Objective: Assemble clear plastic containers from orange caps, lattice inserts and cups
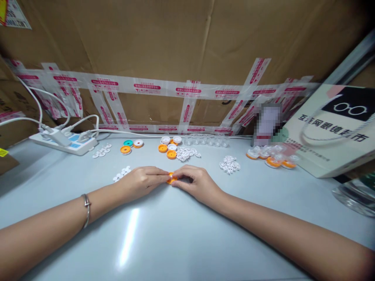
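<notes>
Grey table [181, 234], orange disc [170, 180] inward of far edge, pinched narrowly from both sides by left hand [143, 180] and right hand [200, 183], power strip [83, 147] toward far left corner, taped cardboard [164, 43] behind.

Passage is left over the tabletop [175, 242] betw. L forearm [52, 230] and R forearm [285, 236]. Far side is blocked by cardboard box [175, 35], far L by power strip [88, 147], far R by paper bag [319, 152]; mid reach is obstructed by orange discs [172, 155].
</notes>
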A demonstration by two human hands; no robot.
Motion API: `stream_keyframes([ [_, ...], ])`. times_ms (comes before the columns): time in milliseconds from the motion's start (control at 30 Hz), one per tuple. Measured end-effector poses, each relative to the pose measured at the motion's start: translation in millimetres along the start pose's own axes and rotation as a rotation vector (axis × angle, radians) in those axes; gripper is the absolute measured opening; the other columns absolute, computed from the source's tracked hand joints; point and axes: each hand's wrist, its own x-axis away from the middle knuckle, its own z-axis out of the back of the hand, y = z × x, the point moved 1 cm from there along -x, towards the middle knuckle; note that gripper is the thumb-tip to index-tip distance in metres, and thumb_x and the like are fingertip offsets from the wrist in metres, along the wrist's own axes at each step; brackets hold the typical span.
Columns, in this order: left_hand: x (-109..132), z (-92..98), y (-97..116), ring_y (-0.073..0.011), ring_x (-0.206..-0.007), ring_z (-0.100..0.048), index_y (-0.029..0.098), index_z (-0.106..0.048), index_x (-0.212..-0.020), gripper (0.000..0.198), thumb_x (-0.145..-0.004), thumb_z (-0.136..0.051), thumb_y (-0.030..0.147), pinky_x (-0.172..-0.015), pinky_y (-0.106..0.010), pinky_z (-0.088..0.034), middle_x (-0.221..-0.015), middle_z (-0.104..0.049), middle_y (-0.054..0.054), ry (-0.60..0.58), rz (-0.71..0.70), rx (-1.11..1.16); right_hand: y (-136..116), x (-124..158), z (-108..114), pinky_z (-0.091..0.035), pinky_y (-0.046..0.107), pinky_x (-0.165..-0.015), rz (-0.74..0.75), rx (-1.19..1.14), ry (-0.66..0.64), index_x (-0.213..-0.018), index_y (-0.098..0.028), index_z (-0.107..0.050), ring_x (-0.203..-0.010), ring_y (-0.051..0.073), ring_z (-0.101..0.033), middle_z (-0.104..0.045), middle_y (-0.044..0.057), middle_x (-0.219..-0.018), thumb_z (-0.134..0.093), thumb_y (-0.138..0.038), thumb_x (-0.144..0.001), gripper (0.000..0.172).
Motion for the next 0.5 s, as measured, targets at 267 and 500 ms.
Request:
stream_keyframes([
  [267, -0.4, -0.6, 0.3, -0.018, -0.081, -0.069, 0.014, -0.067, -0.101, 0.029, -0.089, -0.041, 0.014, -0.068, -0.028, -0.058, -0.097, -0.071, -0.011, 0.0, 0.004, 0.024, 1.3, 0.7, -1.4, -0.05, 0.03, -0.076, 0.03, 0.035, 0.001, -0.084, -0.017, -0.069, -0.081, 0.016, -0.063, -0.068, 0.006, -0.086, -0.065, -0.016, -0.076, 0.008],
  [500, 0.9, -1.9, -0.1, -0.0172, -0.084, -0.067, 0.016, -0.067, -0.1, 0.029, -0.089, -0.04, 0.014, -0.072, -0.027, -0.056, -0.098, -0.07, -0.011, -0.042, 0.019, 0.002, 2.2, 1.5, -3.1, -0.049, 0.03, -0.075, 0.072, 0.144, -0.017, -0.08, -0.019, -0.069, -0.081, 0.016, -0.061, -0.064, 0.006, -0.088, -0.063, -0.019, -0.079, 0.006],
])
